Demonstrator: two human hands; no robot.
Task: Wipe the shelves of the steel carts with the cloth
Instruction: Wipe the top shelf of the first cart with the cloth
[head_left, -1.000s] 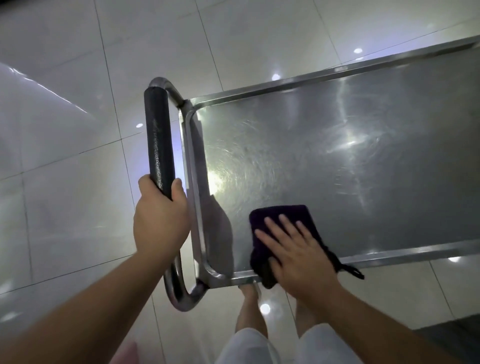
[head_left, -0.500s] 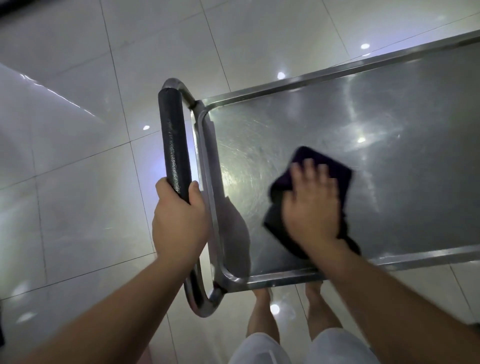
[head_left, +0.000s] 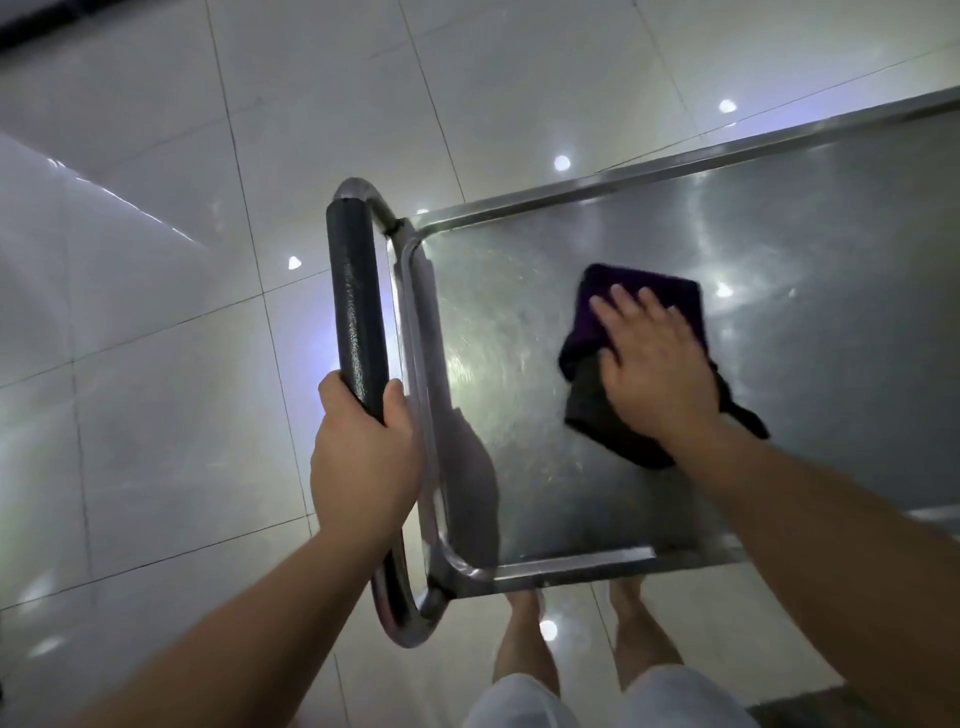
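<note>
My right hand (head_left: 657, 371) lies flat, fingers straight and spread, pressing the dark purple cloth (head_left: 613, 358) onto the top shelf (head_left: 810, 322) of the steel cart. The cloth sits bunched under my palm near the handle end of the shelf, a little in from the rim, with one corner trailing out by my wrist. My left hand (head_left: 363, 452) is curled tight around the black grip of the push handle (head_left: 356, 312), low on the bar, steadying the cart. My two hands are well apart, one on the handle, one on the shelf.

What could go wrong from here, I think: the cloth is folded unevenly, so it may slide out from under my flat palm and leave streaks; the trailing corner could snag on the raised rim (head_left: 571, 569). If I push hard sideways the cart may roll on the glossy tiled floor (head_left: 156, 415), since only my left grip holds it. My bare feet (head_left: 524, 618) stand just under the near edge, close to where the cart would travel.

Compared with half a second ago, my right hand has slid the cloth back toward me and slightly rightward, and its fingers now angle more toward the handle. My left hand has not moved along the grip.
</note>
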